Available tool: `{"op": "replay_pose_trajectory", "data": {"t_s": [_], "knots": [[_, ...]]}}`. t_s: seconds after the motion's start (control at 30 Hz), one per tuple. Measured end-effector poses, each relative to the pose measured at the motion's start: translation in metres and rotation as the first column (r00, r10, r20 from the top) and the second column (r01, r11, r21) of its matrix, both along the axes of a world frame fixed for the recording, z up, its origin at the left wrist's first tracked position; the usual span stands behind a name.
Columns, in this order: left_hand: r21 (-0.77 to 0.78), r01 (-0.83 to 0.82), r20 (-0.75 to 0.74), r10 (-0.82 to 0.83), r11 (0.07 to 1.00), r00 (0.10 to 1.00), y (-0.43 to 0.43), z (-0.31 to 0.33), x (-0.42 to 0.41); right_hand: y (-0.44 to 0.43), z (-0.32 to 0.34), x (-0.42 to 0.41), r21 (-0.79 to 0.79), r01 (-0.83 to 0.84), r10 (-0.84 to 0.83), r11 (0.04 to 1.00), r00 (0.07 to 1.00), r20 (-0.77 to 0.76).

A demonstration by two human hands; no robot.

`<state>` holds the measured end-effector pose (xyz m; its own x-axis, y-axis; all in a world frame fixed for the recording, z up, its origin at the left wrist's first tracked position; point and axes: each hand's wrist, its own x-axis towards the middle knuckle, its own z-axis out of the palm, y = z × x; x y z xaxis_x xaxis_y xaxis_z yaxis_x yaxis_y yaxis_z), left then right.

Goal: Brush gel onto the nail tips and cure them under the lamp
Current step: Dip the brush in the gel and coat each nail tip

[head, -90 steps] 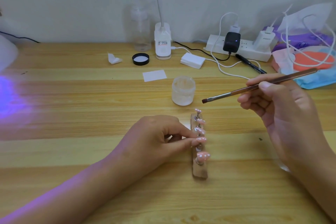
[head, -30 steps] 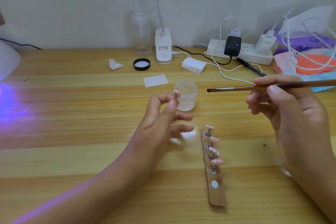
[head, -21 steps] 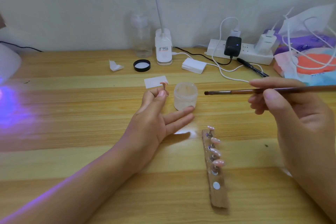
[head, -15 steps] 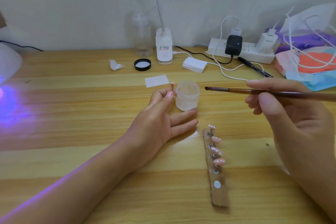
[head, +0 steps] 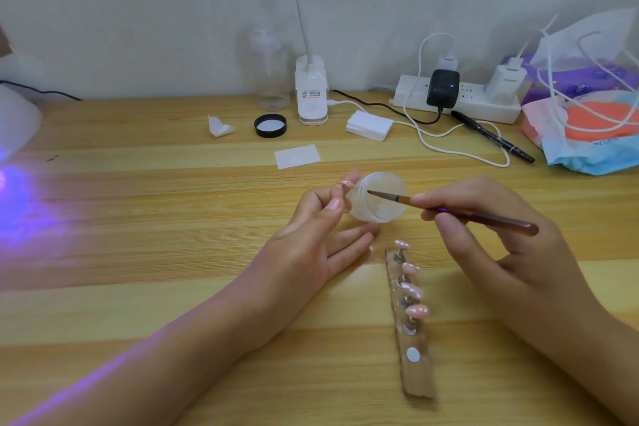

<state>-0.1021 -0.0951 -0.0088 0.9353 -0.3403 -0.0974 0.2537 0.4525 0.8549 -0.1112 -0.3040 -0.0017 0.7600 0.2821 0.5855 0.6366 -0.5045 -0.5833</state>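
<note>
Wooden strip (head: 416, 377): nearer than the jar (head: 387, 209), slightly right of it; pink nail tips (head: 411, 289) stand along its far half.
Left hand (head: 311, 242): just left of the jar; thumb and forefinger pinch one held nail tip (head: 346, 183), the other fingers straight.
Right hand (head: 491, 239): right of the jar, fingers clamped on the brush (head: 484, 216).
Brush: bristles at the jar's open mouth.
Paper slip (head: 297, 156): just beyond the jar.
Curing lamp (head: 15, 121): far left of the jar, casting a purple glow.
</note>
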Motion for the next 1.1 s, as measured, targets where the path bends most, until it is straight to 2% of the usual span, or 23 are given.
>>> {"op": "replay_pose_trajectory", "data": {"t_s": [0.13, 0.3, 0.43, 0.6, 0.73, 0.8, 0.9, 0.97, 1.03, 1.1], "knots": [[0.012, -0.004, 0.006, 0.004, 1.0, 1.0, -0.0009, 0.0002, 0.0002, 0.0016, -0.004, 0.002, -0.1, -0.01, 0.011, 0.995, 1.0, 0.006], [-0.003, -0.009, 0.003, 0.009, 1.0, 1.0, -0.001, 0.0002, 0.0006, 0.0035, -0.0006, -0.0005, 0.049, -0.024, 0.03, 0.999, 0.992, -0.123], [-0.017, -0.005, -0.008, 0.005, 1.0, 1.0, -0.0006, 0.0002, 0.0009, 0.0004, 0.0033, 0.0, 0.074, 0.03, -0.025, 0.997, 0.998, -0.064], [-0.015, 0.003, 0.002, -0.003, 1.0, 1.0, -0.0001, 0.0001, 0.0008, 0.0017, 0.0, 0.0008, -0.087, 0.059, -0.056, 0.994, 0.998, 0.034], [-0.025, 0.004, -0.004, -0.004, 1.0, 1.0, 0.0001, -0.0012, 0.0017, 0.0041, -0.0004, -0.0012, -0.018, 0.017, -0.018, 1.0, 0.999, -0.044], [-0.021, 0.001, -0.01, -0.001, 1.0, 1.0, 0.0004, -0.0021, 0.0028, 0.0019, 0.0014, -0.0009, -0.003, 0.037, -0.037, 0.999, 0.999, -0.032], [-0.015, 0.008, -0.003, -0.008, 1.0, 1.0, 0.0002, -0.0027, 0.0032, 0.0, 0.0035, 0.0006, -0.067, 0.076, -0.074, 0.995, 0.997, 0.029], [-0.017, 0.009, -0.003, -0.009, 1.0, 1.0, 0.0004, -0.003, 0.0026, 0.0013, 0.0029, 0.0004, -0.09, 0.061, -0.061, 0.994, 0.998, 0.001], [-0.026, 0.003, -0.008, -0.003, 1.0, 1.0, 0.001, -0.0031, 0.0025, 0.0044, 0.0027, -0.0013, 0.001, 0.027, -0.027, 1.0, 0.993, -0.117], [-0.022, -0.003, -0.014, 0.002, 1.0, 1.0, 0.0017, -0.0017, 0.0018, 0.005, 0.0038, -0.002, 0.164, 0.042, -0.007, 0.986, 0.978, -0.209]]}}
